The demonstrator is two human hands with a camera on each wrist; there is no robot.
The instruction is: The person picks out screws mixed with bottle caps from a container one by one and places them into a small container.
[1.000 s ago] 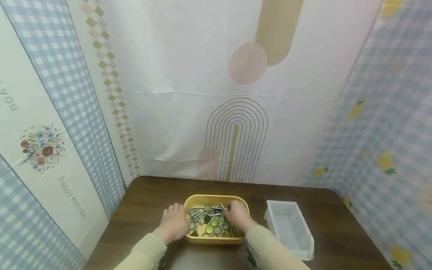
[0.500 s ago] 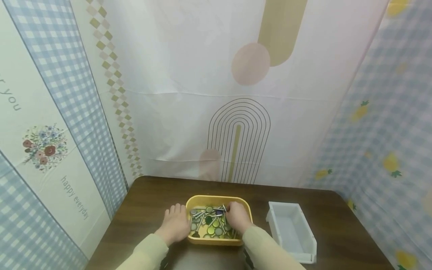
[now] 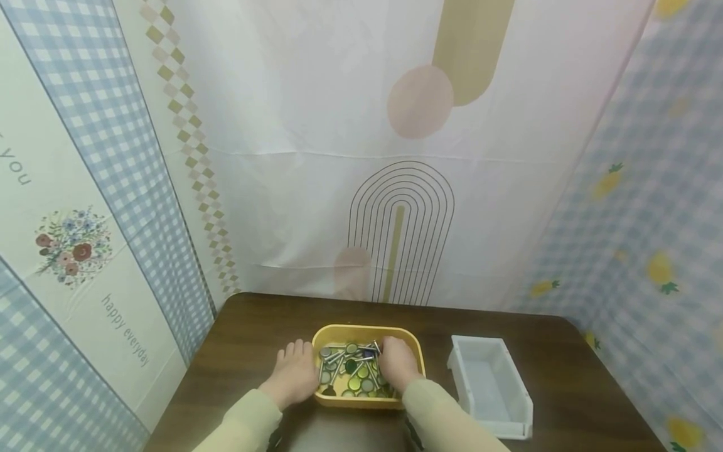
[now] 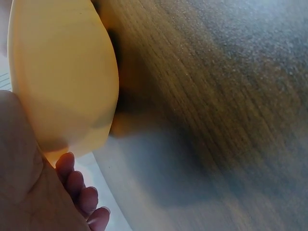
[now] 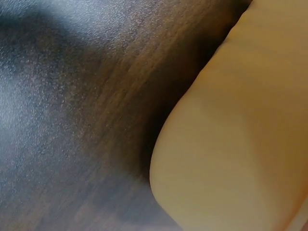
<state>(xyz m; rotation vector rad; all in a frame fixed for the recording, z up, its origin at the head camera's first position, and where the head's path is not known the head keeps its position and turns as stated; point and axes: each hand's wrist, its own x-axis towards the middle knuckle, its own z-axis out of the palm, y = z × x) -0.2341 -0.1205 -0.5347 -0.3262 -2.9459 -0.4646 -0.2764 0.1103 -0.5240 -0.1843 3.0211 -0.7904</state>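
A yellow plastic bin [image 3: 361, 404] holds a loose mix of round bottle caps [image 3: 354, 383], green and silver, and long silver bolts [image 3: 333, 376]. Against the bin's left wall lies my left hand [image 3: 290, 375], its fingers extended along the rim. The left wrist view shows this palm at the bin's edge and the fingertips [image 4: 75, 184] beyond its corner. Over the bin's right side, my right hand [image 3: 398, 363] has curled fingers that pinch a silver bolt [image 3: 376, 346], which sticks up beside the fingertips. In the right wrist view, only the bin's outer wall [image 5: 226, 144] and the table show.
To the right of the yellow bin stands a white open-topped tray [image 3: 522, 402], angled on the dark brown wooden table [image 3: 265, 314]. Patterned cloth hangs behind the table and along both sides.
The right hand has shifted slightly within the bin, and the bolt by its fingertips now stands more upright. The left hand stays against the left wall. The head view has turned slightly left.
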